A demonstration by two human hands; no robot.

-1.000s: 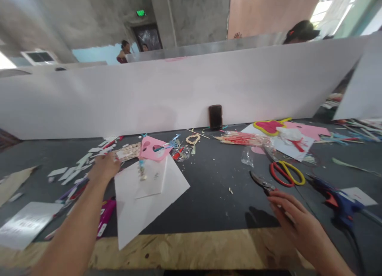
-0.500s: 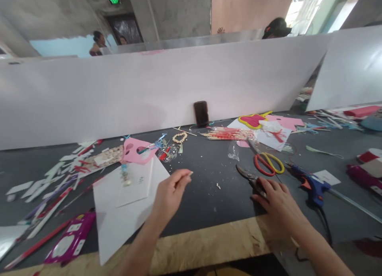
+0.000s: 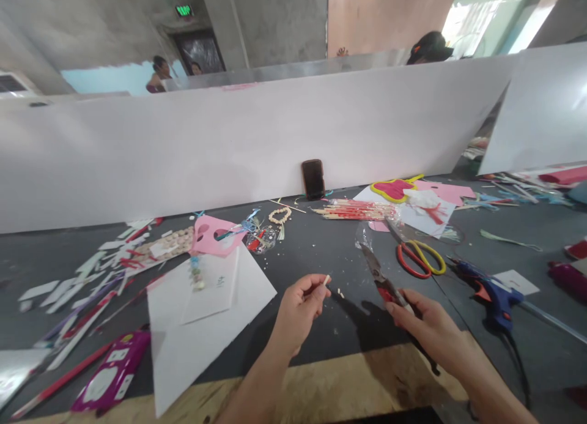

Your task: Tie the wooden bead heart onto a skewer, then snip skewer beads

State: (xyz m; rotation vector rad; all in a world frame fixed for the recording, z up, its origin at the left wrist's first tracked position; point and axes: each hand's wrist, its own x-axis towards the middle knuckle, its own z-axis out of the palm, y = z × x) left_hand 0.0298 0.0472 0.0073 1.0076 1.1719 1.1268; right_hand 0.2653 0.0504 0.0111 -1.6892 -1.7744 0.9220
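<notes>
Shears (image 3: 380,277): in the right hand, raised above the dark tabletop (image 3: 300,256), tip pointing away and leftward; cannot tell whether the blades are parted.
Right hand (image 3: 426,321): fingers closed around the shears' handles.
Left hand (image 3: 299,311): thumb and fingertips pinched together on a small pale piece (image 3: 327,279), its end protruding; left of the shears, apart from them.
Bits (image 3: 340,293): pale, loose on the tabletop, between the hands.
Scissors (image 3: 418,256): red and yellow handles, lying beyond the right hand.
Glue gun (image 3: 495,297): blue, right of the scissors.
Sticks (image 3: 358,210): red and pale, bundled near the phone (image 3: 313,179).
Paper (image 3: 183,357): white, left of the left hand.
Packet (image 3: 114,370): purple, left of the paper.
</notes>
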